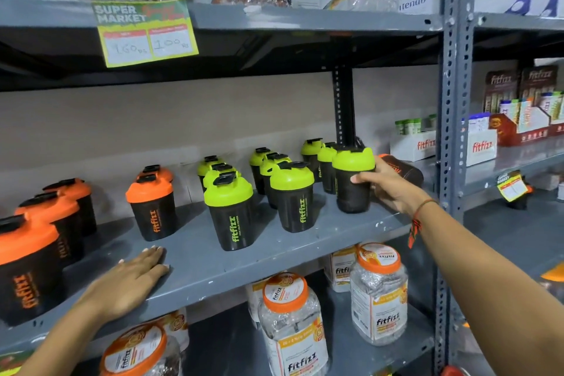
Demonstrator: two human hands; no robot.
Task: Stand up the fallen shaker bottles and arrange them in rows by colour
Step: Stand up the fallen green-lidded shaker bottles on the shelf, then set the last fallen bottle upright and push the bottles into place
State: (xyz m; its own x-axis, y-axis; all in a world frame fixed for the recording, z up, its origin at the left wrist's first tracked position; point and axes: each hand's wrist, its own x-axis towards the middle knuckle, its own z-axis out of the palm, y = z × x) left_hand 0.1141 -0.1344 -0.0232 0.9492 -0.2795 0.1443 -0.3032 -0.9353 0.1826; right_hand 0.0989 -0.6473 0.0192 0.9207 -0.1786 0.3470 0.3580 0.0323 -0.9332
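Note:
Black shaker bottles stand on the grey middle shelf (195,265). Orange-lidded ones (151,207) form rows on the left, one large at the left edge (26,265). Green-lidded ones (229,210) stand in three rows toward the right. My right hand (387,185) grips the front green-lidded shaker (352,180) of the rightmost row, which stands upright. Behind that hand an orange-lidded shaker (403,172) lies on its side near the shelf's right end. My left hand (131,279) rests flat on the shelf's front edge, fingers spread, holding nothing.
A perforated grey upright (454,101) bounds the shelf on the right. A price tag (146,32) hangs from the shelf above. Clear jars with orange lids (378,293) fill the shelf below. Boxes of small products (482,146) sit on the neighbouring shelf.

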